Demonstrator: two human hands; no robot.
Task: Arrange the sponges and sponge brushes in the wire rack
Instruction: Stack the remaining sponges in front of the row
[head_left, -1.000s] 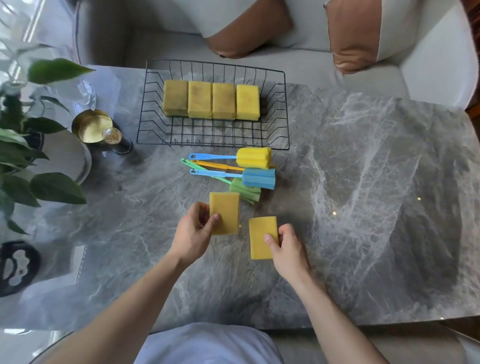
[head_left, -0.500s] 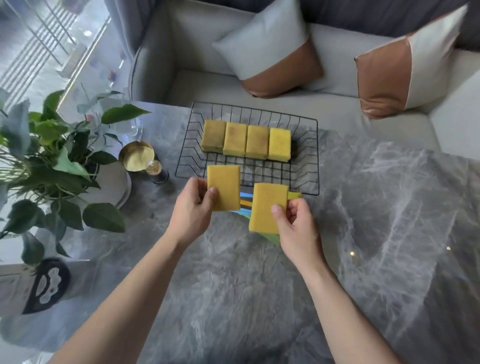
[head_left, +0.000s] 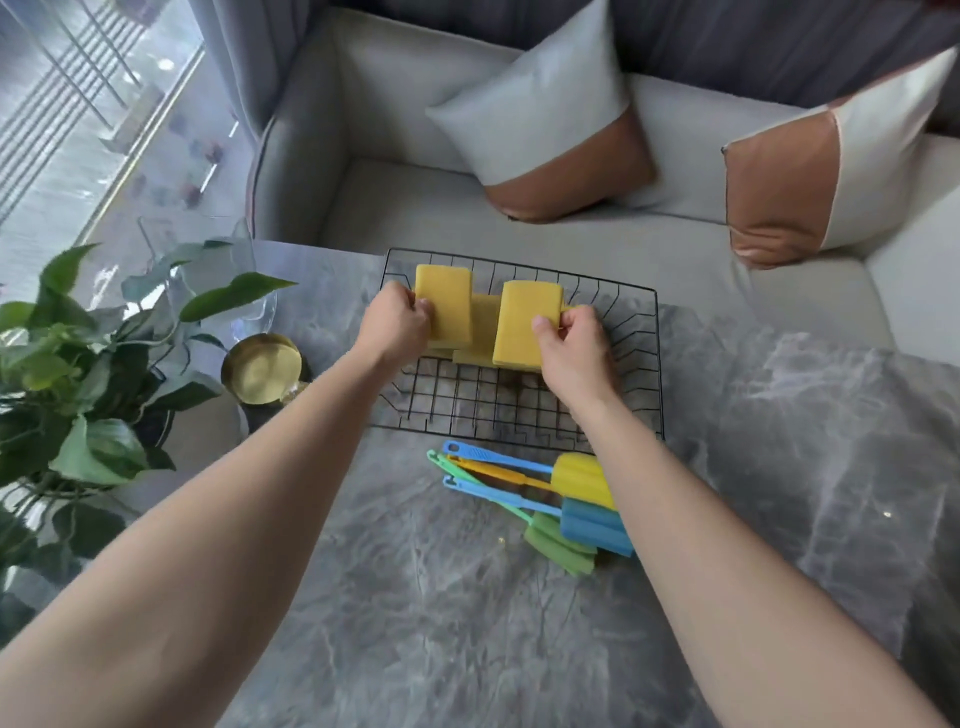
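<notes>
A black wire rack (head_left: 641, 364) sits at the far edge of the marble table. My left hand (head_left: 395, 325) grips one yellow sponge (head_left: 447, 301) by its left edge, held over the rack's back left. My right hand (head_left: 574, 348) grips a second yellow sponge (head_left: 524, 322) by its right edge, over the rack's middle. Both held sponges hide most of the row of sponges (head_left: 483, 332) lying in the rack. Three sponge brushes lie on the table in front of the rack: yellow head (head_left: 582, 475), blue head (head_left: 592, 525), green head (head_left: 558, 545).
A leafy potted plant (head_left: 78, 374) stands at the left. A gold cup (head_left: 262, 369) sits left of the rack. Behind the table is a grey sofa (head_left: 415, 202) with two cushions. The marble table (head_left: 441, 623) stretches toward me.
Both hands lifted their sponges off the table and carried them away from me, past the brushes, to above the rack. The camera view tilted up toward the sofa.
</notes>
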